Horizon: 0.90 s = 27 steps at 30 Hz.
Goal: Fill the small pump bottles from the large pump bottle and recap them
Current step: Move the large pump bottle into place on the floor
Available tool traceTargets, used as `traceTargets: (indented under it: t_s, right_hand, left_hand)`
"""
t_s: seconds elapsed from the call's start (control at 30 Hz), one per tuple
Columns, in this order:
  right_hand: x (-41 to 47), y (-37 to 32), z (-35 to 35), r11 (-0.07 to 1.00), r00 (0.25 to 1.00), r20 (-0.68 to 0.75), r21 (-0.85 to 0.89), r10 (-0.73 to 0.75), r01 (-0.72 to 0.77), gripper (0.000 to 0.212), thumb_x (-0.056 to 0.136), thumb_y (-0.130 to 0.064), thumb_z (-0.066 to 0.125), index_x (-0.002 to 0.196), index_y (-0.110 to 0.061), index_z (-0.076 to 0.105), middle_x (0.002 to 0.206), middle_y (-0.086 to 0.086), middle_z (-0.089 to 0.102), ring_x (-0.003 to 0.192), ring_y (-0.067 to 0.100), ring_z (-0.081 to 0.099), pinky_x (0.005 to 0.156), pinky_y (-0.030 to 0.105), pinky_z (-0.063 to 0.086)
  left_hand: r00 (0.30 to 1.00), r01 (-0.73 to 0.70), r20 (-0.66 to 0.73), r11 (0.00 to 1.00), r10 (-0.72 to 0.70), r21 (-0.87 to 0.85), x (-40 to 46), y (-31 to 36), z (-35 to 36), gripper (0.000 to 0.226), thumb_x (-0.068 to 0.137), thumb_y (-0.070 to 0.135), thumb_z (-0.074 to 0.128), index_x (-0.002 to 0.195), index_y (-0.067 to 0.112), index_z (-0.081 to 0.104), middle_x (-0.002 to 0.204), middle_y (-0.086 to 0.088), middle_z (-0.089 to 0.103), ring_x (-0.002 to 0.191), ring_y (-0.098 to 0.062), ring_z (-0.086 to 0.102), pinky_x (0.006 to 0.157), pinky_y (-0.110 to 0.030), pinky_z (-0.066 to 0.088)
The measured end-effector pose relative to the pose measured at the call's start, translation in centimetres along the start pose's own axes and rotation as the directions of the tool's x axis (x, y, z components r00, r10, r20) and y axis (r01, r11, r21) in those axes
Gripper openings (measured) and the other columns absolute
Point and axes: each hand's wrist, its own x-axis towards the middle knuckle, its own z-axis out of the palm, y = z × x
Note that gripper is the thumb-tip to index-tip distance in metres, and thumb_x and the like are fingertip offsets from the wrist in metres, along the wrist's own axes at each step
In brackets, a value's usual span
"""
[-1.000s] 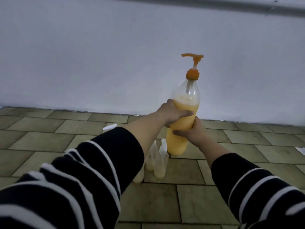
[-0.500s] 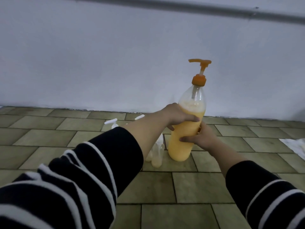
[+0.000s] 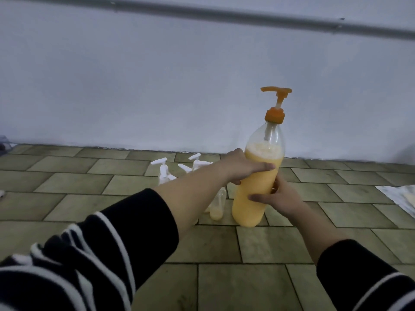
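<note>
Large pump bottle (image 3: 256, 189) between both hands.

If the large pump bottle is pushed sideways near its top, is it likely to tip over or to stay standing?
The large pump bottle is tall and narrow, so it would probably tip. The yellow liquid fills most of it, so it is likely heavy. Both the left hand and the right hand grip it, which suggests it needs steadying.

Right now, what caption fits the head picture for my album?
Both hands, left hand and right hand, grip a tall clear plastic bottle of yellow liquid on the tiled floor.
</note>
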Motion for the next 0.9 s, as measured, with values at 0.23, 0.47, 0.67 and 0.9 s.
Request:
traceTargets:
  t_s: [0.23,0.47,0.67,0.9]
  right_hand:
    - [-3.1,1.2,1.5,0.963,0.955,-0.173,-0.08,0.242,-0.259,0.078,0.068,-0.027,0.083,0.132,-0.008,0.044,0.123,0.011,0.055,0.102,0.023,0.054,0.081,0.036,0.046]
    - [-4.3,-0.2,4.1,0.932,0.954,-0.213,-0.25,0.21,-0.261,0.037,0.075,-0.033,0.072,0.107,-0.015,0.062,0.097,0.002,0.063,0.089,0.019,0.06,0.07,0.03,0.048]
    - [-5.0,-1.2,4.0,0.939,0.962,-0.217,-0.264,0.165,-0.22,0.03,0.077,-0.03,0.071,0.102,-0.018,0.06,0.09,0.0,0.061,0.082,0.015,0.058,0.057,0.026,0.041]
    - [-5.2,-2.6,5.5,0.95,0.988,-0.147,-0.3,0.045,-0.088,0.033,0.082,-0.03,0.065,0.113,-0.022,0.057,0.083,-0.005,0.06,0.074,0.009,0.056,0.055,0.023,0.041]
  left_hand:
    - [0.946,-0.21,-0.254,0.978,0.2,-0.01,-5.0,-3.7,-4.1,0.049,0.087,0.042,0.061,0.127,0.019,0.044,0.119,0.006,0.054,0.105,-0.01,0.056,0.081,-0.023,0.05]
    - [0.905,-0.129,-0.405,0.991,0.13,0.03,-5.4,-10.7,3.5,0.054,0.09,0.026,0.058,0.137,0.016,0.032,0.132,0.002,0.043,0.117,-0.009,0.043,0.096,-0.023,0.039]
    - [0.898,0.155,-0.428,0.984,-0.101,0.093,-0.8,-13.3,7.8,0.071,0.089,0.022,0.059,0.146,0.01,0.017,0.145,-0.009,0.033,0.131,-0.02,0.036,0.107,-0.025,0.029]
    - [0.807,0.079,-0.591,0.991,-0.002,0.104,0.2,-13.4,8.8,0.056,0.096,0.023,0.047,0.144,0.009,0.021,0.142,-0.011,0.032,0.127,-0.023,0.038,0.104,-0.029,0.036]
